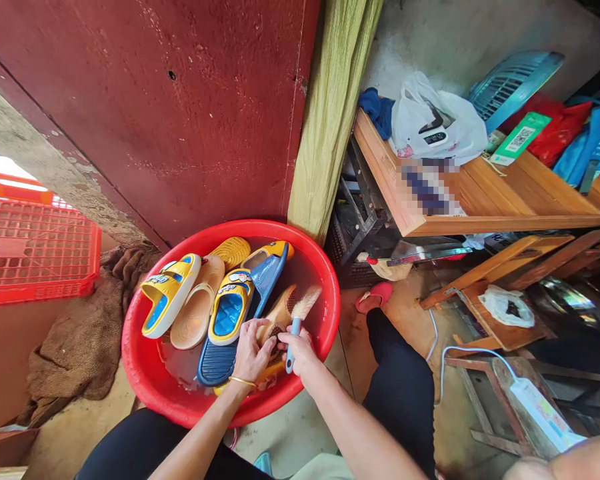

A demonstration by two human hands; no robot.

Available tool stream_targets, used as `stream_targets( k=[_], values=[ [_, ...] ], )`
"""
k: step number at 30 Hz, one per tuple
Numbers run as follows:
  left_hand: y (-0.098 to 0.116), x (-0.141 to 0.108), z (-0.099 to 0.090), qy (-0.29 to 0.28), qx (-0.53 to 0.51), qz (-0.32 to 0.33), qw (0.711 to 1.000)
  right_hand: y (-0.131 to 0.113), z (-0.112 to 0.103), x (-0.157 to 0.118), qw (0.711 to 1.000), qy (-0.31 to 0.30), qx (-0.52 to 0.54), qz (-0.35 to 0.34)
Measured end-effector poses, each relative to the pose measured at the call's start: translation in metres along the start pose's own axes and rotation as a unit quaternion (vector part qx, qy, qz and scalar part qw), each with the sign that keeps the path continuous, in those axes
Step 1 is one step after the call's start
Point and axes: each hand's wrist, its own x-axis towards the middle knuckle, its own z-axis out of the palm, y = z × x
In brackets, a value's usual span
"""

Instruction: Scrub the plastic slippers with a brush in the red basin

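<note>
A red basin [133,347] of cloudy water holds several slippers. My left hand [253,350], with a bangle at its wrist, is closed on the near end of a brown shoe [280,310]. In my right hand [300,350] is a scrub brush [296,327] with a blue-grey handle, its pale bristles pointing up and away beside the shoe. Left of my hands are a yellow-and-blue slipper [230,313], a beige clog [195,317] and another yellow slipper [173,293]. A dark blue slipper [215,363] lies partly beneath them. My fingers partly hide the shoe.
A red door [170,120] and a yellow-green curtain [330,120] stand behind the basin. At left are a red crate [35,247] and brown sacking [80,340]. Right are a wooden table [520,193] with bags and a fan, and a power strip [545,413] on a stool.
</note>
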Motion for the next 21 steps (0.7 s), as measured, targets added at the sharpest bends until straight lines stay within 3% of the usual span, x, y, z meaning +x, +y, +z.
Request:
stream_targets(
  k=[12, 21],
  values=[
    [0.004, -0.003, 0.0, -0.001, 0.013, 0.021, 1.0, 0.003, 0.003, 0.01, 0.999, -0.007, 0.019, 0.043],
    [-0.003, -0.001, 0.0, -0.006, 0.01, 0.011, 1.0, 0.011, 0.012, 0.013, 0.999, 0.027, -0.007, 0.016]
  ],
)
